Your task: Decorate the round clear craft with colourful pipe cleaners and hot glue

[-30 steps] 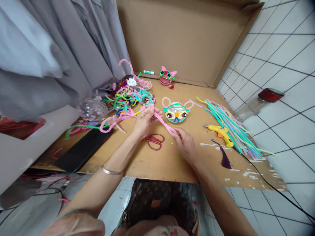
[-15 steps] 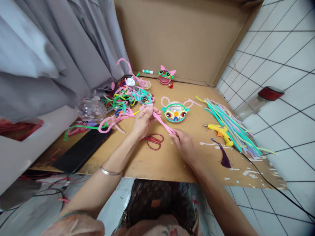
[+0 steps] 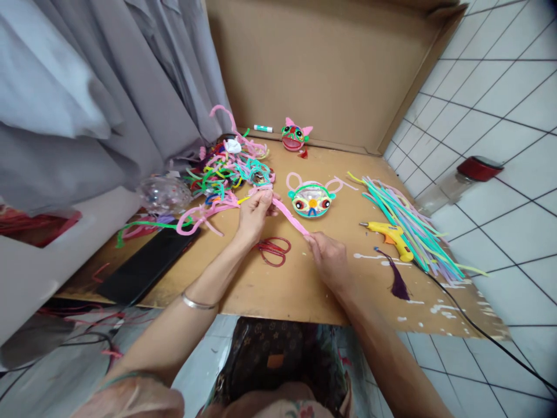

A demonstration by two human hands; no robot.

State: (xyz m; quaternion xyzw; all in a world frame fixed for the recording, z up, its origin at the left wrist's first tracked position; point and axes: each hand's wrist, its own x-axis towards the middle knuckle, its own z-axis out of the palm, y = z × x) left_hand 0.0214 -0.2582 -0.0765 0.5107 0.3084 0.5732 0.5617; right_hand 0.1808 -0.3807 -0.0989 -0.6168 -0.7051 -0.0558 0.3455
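Pink pipe cleaner (image 3: 289,216) stretches straight, fuzzy, taut.

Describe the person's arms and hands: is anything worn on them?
No gloves on either. The left hand has a thin silver bangle at its wrist, and a pale pink sleeve begins near that elbow. The right hand and its forearm show nothing worn.

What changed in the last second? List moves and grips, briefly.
Very little. The left hand drew its fingers in a bit tighter on the pink pipe cleaner; the right hand barely shifted. Both kept their grip on it, stretched between them. The scissors, glue gun and round craft face stayed put.
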